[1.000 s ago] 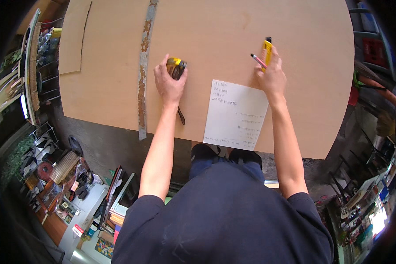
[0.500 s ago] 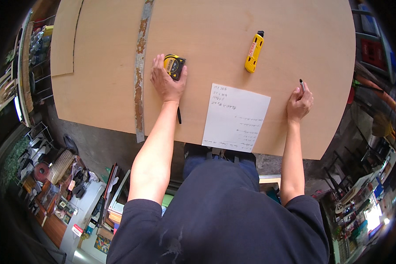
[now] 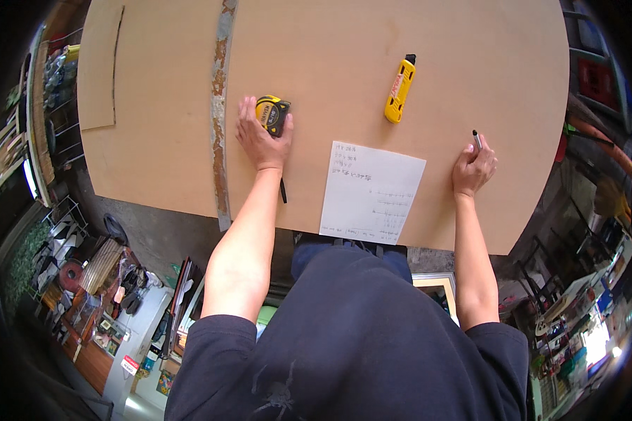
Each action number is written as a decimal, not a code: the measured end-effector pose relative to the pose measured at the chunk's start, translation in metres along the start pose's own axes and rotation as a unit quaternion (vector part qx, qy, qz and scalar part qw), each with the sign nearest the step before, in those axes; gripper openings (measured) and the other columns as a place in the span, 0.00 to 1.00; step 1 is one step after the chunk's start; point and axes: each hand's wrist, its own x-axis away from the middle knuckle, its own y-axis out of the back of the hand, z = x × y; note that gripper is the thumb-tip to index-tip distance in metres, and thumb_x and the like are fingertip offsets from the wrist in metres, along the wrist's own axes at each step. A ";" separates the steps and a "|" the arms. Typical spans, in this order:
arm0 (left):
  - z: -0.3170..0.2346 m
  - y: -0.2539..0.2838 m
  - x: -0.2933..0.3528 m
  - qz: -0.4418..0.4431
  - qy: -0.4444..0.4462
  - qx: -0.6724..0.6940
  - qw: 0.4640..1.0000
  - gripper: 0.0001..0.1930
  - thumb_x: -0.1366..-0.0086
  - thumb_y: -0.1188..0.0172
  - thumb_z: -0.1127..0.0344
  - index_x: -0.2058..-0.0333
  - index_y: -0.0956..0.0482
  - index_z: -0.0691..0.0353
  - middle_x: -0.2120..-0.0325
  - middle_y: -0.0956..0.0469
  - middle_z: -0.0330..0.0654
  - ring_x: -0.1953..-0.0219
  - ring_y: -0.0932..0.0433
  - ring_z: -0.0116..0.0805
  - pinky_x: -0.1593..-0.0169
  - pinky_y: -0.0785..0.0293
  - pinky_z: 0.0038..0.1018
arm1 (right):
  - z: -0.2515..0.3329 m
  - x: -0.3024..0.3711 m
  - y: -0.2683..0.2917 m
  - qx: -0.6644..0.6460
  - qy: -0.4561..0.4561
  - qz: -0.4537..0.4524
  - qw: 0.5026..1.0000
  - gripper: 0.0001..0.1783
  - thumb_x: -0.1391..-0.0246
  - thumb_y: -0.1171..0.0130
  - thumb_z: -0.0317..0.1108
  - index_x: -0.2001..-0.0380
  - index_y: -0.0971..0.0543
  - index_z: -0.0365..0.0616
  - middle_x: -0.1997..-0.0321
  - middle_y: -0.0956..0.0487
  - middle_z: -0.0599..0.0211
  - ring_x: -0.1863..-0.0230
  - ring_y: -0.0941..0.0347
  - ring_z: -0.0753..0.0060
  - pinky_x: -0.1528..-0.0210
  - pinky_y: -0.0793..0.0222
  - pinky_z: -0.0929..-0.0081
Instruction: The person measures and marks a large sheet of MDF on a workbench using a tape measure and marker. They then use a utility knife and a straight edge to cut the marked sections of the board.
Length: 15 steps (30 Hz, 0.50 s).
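My left hand [image 3: 262,142] is curled around a yellow and black tape measure [image 3: 272,116], which rests on the large wooden board [image 3: 316,84]. Under that forearm a thin black stick-like thing [image 3: 284,191] pokes out, mostly hidden. On the right, my right hand [image 3: 473,170] grips a dark-tipped pen [image 3: 477,140], its tip pointing away from me. Between my hands lies a white sheet of paper [image 3: 372,189] with handwriting on it. Beyond the paper is a yellow utility knife [image 3: 400,90] with a black end.
A long, worn metal straightedge [image 3: 220,105] crosses the board left of my left hand. Farther left lies a thin rectangular wooden sheet [image 3: 100,70]. The board's near edge runs just in front of my body. Cluttered shelves and goods [image 3: 112,281] stand beyond it at lower left.
The board and everything on it sit slightly farther left in view, as the head has shifted. Both hands keep their holds on the tape measure and the pen.
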 end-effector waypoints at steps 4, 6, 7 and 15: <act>0.001 -0.001 0.001 0.004 0.007 0.015 1.000 0.42 0.45 0.33 0.47 0.36 0.40 0.56 0.38 0.34 0.47 0.32 0.39 0.49 0.32 0.44 0.46 | 0.006 -0.003 0.004 -0.022 0.015 -0.017 1.000 0.21 0.44 0.44 0.36 0.46 0.24 0.51 0.62 0.23 0.68 0.61 0.29 0.59 0.53 0.36 0.59; -0.001 0.000 0.000 0.008 0.008 0.014 1.000 0.42 0.45 0.33 0.47 0.36 0.39 0.57 0.38 0.34 0.47 0.32 0.39 0.49 0.32 0.44 0.47 | 0.005 -0.002 0.004 -0.023 0.014 -0.014 1.000 0.21 0.44 0.44 0.36 0.46 0.24 0.51 0.63 0.23 0.69 0.61 0.29 0.60 0.53 0.37 0.60; 0.000 0.000 0.000 0.005 0.006 0.015 1.000 0.41 0.45 0.33 0.47 0.36 0.39 0.57 0.38 0.34 0.47 0.32 0.39 0.49 0.32 0.44 0.47 | 0.004 -0.002 0.003 -0.022 0.015 -0.013 1.000 0.21 0.44 0.44 0.36 0.46 0.24 0.51 0.63 0.23 0.69 0.62 0.29 0.60 0.53 0.37 0.60; -0.001 0.001 0.000 0.003 0.010 0.024 1.000 0.42 0.45 0.33 0.47 0.36 0.39 0.58 0.38 0.34 0.49 0.33 0.38 0.50 0.32 0.45 0.47 | 0.005 -0.002 0.003 -0.023 0.023 -0.013 0.999 0.22 0.44 0.44 0.36 0.45 0.24 0.51 0.63 0.23 0.70 0.62 0.29 0.61 0.52 0.37 0.60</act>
